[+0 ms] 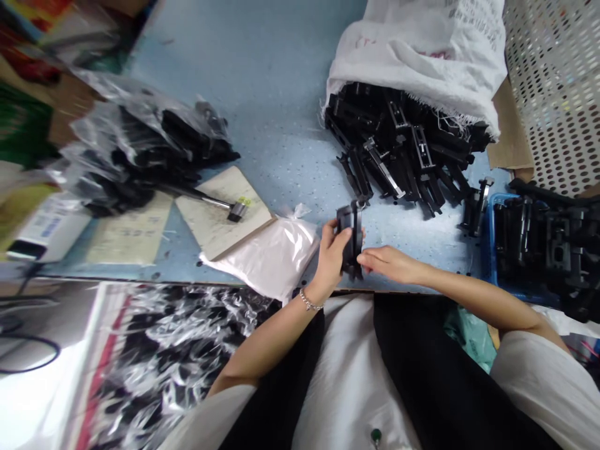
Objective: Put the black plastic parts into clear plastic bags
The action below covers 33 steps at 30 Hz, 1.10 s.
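My left hand point(332, 255) grips a black plastic part point(351, 240) upright, just above the near edge of the blue table point(262, 81). My right hand point(390, 262) pinches the lower end of the same part from the right. A bead bracelet circles my left wrist. Beside my left hand lies a small white plastic bag point(272, 256). Behind the part, a heap of similar black parts point(398, 153) spills from a white woven sack point(422, 50).
A blue crate point(492, 250) with more black parts stands at right. Clear bags of black parts point(140, 150) lie at left, next to cardboard sheets point(220, 212) and a small hammer point(225, 206). A perforated white panel point(553, 87) stands at far right. More bagged parts point(178, 350) sit below the table edge.
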Tool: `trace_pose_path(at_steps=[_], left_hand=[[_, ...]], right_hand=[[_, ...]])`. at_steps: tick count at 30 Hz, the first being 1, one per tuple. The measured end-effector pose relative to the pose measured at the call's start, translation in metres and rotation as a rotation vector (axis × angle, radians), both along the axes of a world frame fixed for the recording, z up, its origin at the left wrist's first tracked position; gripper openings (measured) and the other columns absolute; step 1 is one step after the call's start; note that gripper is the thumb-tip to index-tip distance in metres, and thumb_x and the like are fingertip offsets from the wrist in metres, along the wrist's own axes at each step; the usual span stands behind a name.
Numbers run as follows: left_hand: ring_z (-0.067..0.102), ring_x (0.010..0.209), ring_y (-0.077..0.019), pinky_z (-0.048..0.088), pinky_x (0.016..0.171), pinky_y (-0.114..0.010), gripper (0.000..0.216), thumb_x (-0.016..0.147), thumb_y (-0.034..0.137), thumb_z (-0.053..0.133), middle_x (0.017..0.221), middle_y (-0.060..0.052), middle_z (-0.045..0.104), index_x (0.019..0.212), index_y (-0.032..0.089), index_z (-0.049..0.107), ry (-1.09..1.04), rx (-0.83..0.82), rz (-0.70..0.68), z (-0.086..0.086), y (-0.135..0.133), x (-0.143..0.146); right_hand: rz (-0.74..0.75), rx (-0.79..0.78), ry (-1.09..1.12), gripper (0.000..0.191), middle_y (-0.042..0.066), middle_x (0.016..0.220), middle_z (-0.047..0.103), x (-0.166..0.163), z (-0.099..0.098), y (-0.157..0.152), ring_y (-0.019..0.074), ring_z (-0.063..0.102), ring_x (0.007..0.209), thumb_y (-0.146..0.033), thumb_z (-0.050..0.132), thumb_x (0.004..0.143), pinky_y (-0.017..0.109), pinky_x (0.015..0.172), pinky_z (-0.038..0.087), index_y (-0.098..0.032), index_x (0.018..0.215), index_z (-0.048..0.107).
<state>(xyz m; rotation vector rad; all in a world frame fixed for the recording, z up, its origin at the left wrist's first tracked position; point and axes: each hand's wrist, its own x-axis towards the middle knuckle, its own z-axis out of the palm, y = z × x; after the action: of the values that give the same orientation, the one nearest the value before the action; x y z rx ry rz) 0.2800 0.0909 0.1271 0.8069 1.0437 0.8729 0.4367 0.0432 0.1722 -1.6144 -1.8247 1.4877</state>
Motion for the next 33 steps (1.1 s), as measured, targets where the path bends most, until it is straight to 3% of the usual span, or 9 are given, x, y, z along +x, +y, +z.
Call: trace_pose_path(at_steps=[5,10,12,15,18,20,24,27,33], left_hand=[[0.053,0.136,-0.0282,0.039,0.118,-0.049,0.037,0.097,0.033,0.05,0.139,-0.014,0.061,0.131,0.019,0.058,0.504,0.398,-0.178,-0.044,-0.012,-0.013],[0.032,0.152,-0.0332,0.023,0.126,-0.06,0.049,0.098,0.032,0.05,0.16,-0.019,0.041,0.145,0.018,0.05,0.712,0.631,-0.219,-0.049,-0.009,-0.015],[0.033,0.152,-0.0317,0.026,0.126,-0.056,0.054,0.098,0.041,0.055,0.16,-0.017,0.042,0.148,0.022,0.048,0.595,0.59,-0.169,-0.039,0.002,-0.014],[0.045,0.146,-0.0276,0.04,0.118,-0.045,0.067,0.09,0.053,0.067,0.157,-0.013,0.045,0.149,0.029,0.044,0.234,0.403,-0.016,-0.018,0.026,-0.007],[0.068,0.108,-0.0187,0.056,0.091,-0.03,0.065,0.079,0.053,0.08,0.128,-0.007,0.065,0.134,0.028,0.054,-0.062,0.141,0.073,0.005,0.044,0.002],[0.066,0.076,-0.012,0.055,0.07,-0.024,0.057,0.074,0.051,0.084,0.101,-0.002,0.068,0.119,0.023,0.061,-0.178,0.001,0.009,0.017,0.045,0.005],[0.056,0.055,-0.0086,0.046,0.05,-0.022,0.049,0.072,0.053,0.085,0.079,0.0,0.063,0.095,0.015,0.065,-0.36,-0.191,-0.278,0.035,0.024,0.007],[0.055,0.051,-0.0088,0.042,0.046,-0.023,0.053,0.071,0.06,0.084,0.077,-0.002,0.063,0.087,0.013,0.064,-0.41,-0.332,-0.404,0.04,0.006,0.013],[0.059,0.054,-0.009,0.048,0.05,-0.022,0.044,0.077,0.052,0.082,0.074,0.0,0.065,0.09,0.014,0.065,-0.319,-0.355,-0.114,0.03,0.013,0.016]], right_hand=[[-0.25,0.328,-0.71,0.042,0.014,0.114,0.07,0.014,0.0,0.068,0.0288,0.068,0.106,-0.048,0.033,0.109,0.033,0.081,0.047,-0.016,0.119,0.058],[-0.331,0.208,-0.868,0.05,0.023,0.123,0.067,0.014,-0.026,0.135,0.0352,0.069,0.11,-0.051,0.036,0.107,0.038,0.086,0.051,-0.008,0.128,0.052],[-0.347,0.212,-0.801,0.044,0.022,0.125,0.067,0.009,-0.028,0.135,0.0351,0.069,0.108,-0.046,0.039,0.107,0.039,0.084,0.051,-0.008,0.127,0.053],[-0.325,0.42,-0.745,0.047,0.021,0.125,0.065,-0.006,-0.018,0.098,0.033,0.07,0.098,-0.048,0.043,0.104,0.038,0.073,0.051,-0.011,0.132,0.051],[-0.126,0.659,-0.56,0.052,0.015,0.108,0.067,-0.014,-0.003,0.047,0.0263,0.068,0.085,-0.058,0.044,0.102,0.034,0.067,0.049,-0.014,0.128,0.055],[-0.117,0.773,-0.409,0.051,0.009,0.097,0.067,-0.006,0.005,0.026,0.0217,0.065,0.08,-0.06,0.038,0.104,0.032,0.069,0.048,-0.017,0.125,0.055],[-0.254,0.96,-0.456,0.054,0.01,0.096,0.065,0.025,0.001,0.034,0.0235,0.061,0.088,-0.06,0.027,0.106,0.036,0.077,0.047,-0.018,0.115,0.06],[-0.113,1.01,-0.535,0.059,0.01,0.089,0.064,0.039,-0.009,0.055,0.0244,0.058,0.084,-0.063,0.027,0.105,0.038,0.076,0.043,-0.02,0.094,0.064],[-0.143,0.889,-0.506,0.06,0.008,0.081,0.065,0.021,-0.007,0.044,0.0211,0.055,0.075,-0.049,0.015,0.11,0.035,0.07,0.037,-0.019,0.092,0.065]])
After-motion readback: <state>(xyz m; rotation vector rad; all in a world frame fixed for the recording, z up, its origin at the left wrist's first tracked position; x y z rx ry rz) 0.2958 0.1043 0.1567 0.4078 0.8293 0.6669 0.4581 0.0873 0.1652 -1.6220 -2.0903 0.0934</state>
